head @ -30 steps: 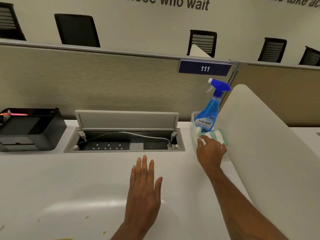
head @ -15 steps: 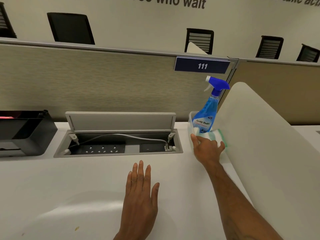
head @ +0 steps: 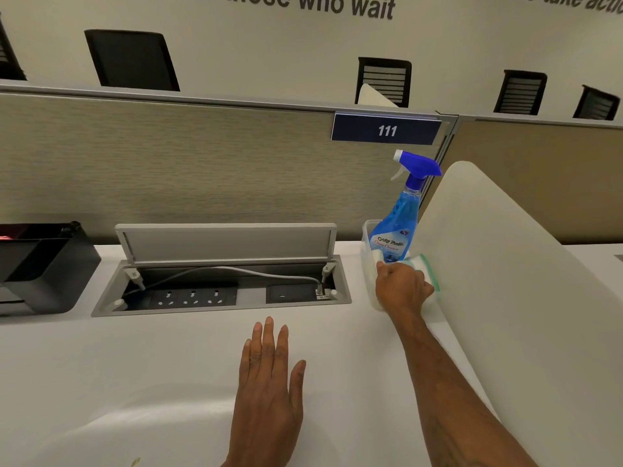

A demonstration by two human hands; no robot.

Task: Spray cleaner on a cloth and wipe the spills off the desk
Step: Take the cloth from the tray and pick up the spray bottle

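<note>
The cloth (head: 424, 264) is a folded white piece with a green stripe along one edge. It sits at the top of a clear plastic tub (head: 368, 254) at the back right of the white worktop (head: 168, 365), pressed close to the curved white side divider (head: 505, 298). The right hand (head: 403, 286) reaches into that tub with its fingers curled down over the cloth, clamped on it; much of the cloth is hidden under the knuckles.

Standing upright in the same tub, just behind the cloth, is the spray bottle (head: 401, 217). It is clear plastic filled with blue liquid, has a blue trigger head with a white nozzle pointing left, and carries a blue label near the base.

The left hand (head: 268, 382) lies flat on the worktop near the front middle, palm down, fingers straight and close together, holding nothing.

Left of the tub, a recessed cable box (head: 219, 288) has its lid raised, showing sockets and a white cable. A black desk organizer (head: 43, 267) stands at the far left.

A small yellowish spot (head: 135, 461) shows at the worktop's front edge.
</note>
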